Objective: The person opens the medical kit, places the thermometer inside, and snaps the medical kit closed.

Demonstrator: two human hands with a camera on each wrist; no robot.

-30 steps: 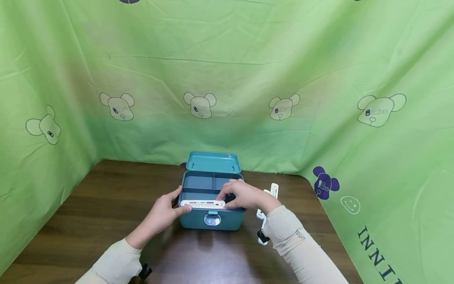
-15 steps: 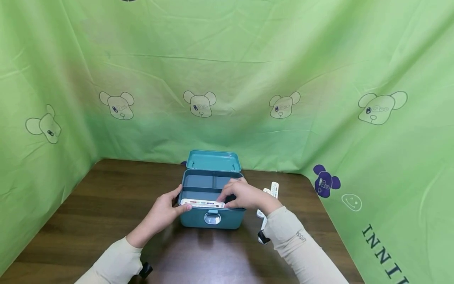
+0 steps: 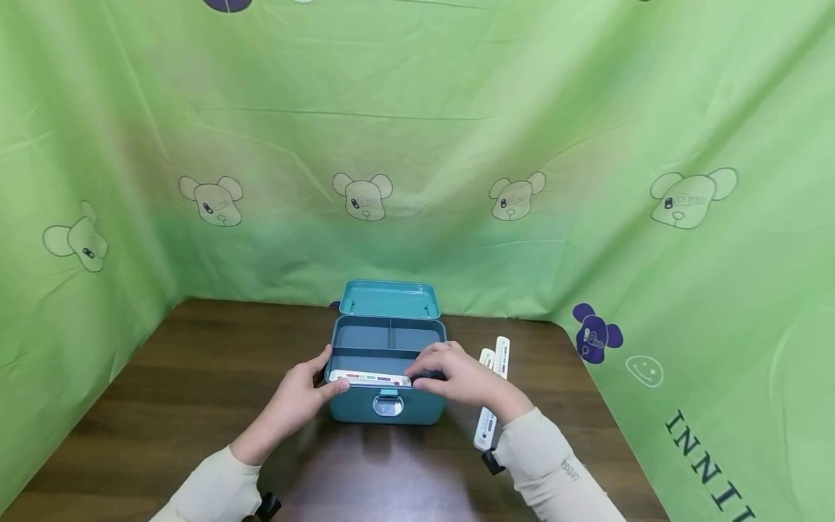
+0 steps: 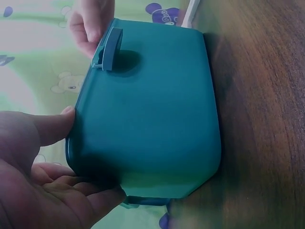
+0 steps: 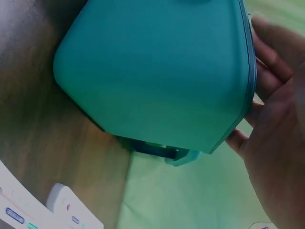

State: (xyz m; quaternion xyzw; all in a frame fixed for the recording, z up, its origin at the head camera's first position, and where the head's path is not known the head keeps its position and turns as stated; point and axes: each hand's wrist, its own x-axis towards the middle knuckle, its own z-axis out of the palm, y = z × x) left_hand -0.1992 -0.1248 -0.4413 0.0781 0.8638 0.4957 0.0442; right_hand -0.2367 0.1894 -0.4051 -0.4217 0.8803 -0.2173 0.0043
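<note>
A teal storage box [image 3: 417, 406] stands on the table with its lid [image 3: 391, 299] raised at the back. Inside its front compartment lies a white thermometer strip [image 3: 372, 378] with coloured labels, along the front wall. My left hand [image 3: 298, 395] grips the box's front left corner, thumb at the front rim beside the strip's left end and fingers along the side. Over the front right part of the box is my right hand [image 3: 457, 373], its fingertips close to the strip's right end. The right wrist view shows its fingers loosely bent at the rim; the tips are partly hidden.
Two more white thermometer strips [image 3: 501, 355] [image 3: 484, 429] lie on the wooden table [image 3: 215, 377] right of the box, partly under my right forearm. A divider [image 3: 391, 333] splits the box's rear section. Green printed cloth [image 3: 443, 254] hangs behind and at the sides.
My right hand has drawn back slightly to the right, off the strip, uncovering more of the strips on the table. The left hand keeps its place at the box corner.
</note>
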